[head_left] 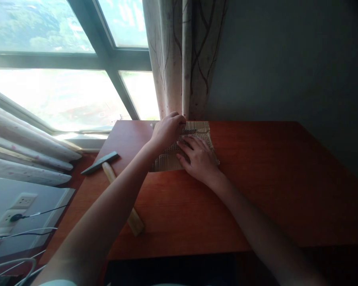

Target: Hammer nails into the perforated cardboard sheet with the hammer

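the cardboard [161, 163] is laid at the far edge of the desk [256, 171], touched by the right hand [200, 159], fingers apart; the left hand [167, 130] is curled above, whether clamped on anything cannot be told

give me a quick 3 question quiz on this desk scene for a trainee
1. True or false: the left hand is farther from the camera than the right hand.
2. The hammer lies on: a) the windowsill, b) the wooden desk, c) the power outlet.
3. Fill in: both hands are at a piece of corrugated ____.

Key: 1 true; 2 b; 3 cardboard.
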Demonstrator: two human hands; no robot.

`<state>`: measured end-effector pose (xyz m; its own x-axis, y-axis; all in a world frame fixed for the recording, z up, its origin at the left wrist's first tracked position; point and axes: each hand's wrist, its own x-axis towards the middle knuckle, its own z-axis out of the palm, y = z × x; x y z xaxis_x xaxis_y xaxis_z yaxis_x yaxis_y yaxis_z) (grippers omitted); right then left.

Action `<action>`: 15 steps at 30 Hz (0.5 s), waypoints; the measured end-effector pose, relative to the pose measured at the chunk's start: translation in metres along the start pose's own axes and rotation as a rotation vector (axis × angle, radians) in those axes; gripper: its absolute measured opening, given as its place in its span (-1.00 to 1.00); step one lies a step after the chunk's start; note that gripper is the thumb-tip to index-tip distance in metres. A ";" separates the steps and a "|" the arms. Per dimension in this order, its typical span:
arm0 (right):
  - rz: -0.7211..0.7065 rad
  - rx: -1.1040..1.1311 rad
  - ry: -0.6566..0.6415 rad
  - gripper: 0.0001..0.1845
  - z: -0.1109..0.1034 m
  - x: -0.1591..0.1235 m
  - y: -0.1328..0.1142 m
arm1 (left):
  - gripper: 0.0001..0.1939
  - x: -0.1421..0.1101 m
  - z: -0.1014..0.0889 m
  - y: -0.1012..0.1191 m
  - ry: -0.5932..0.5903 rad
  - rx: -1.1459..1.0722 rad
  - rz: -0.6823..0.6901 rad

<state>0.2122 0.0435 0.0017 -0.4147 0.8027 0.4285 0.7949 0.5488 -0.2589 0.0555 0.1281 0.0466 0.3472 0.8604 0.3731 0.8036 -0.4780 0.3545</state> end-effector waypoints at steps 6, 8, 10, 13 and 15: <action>0.001 -0.009 0.004 -0.51 0.001 0.000 -0.001 | -0.83 -0.001 0.002 -0.003 0.118 -0.103 0.025; 0.000 -0.012 0.001 -0.51 0.001 0.000 -0.001 | -0.85 0.002 0.001 -0.004 0.207 -0.191 0.038; 0.001 -0.016 -0.007 -0.50 0.001 -0.001 0.000 | -0.86 0.007 -0.005 -0.002 0.311 -0.288 0.037; 0.002 -0.015 -0.015 -0.49 0.000 -0.001 0.000 | -0.91 0.011 -0.021 0.001 0.425 -0.369 0.015; 0.000 -0.005 -0.014 -0.49 0.000 -0.001 0.000 | -0.93 0.005 -0.033 0.001 0.455 -0.386 -0.005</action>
<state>0.2129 0.0432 0.0016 -0.4212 0.8056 0.4166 0.7969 0.5480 -0.2542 0.0419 0.1258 0.0771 0.0331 0.7415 0.6701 0.5414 -0.5769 0.6116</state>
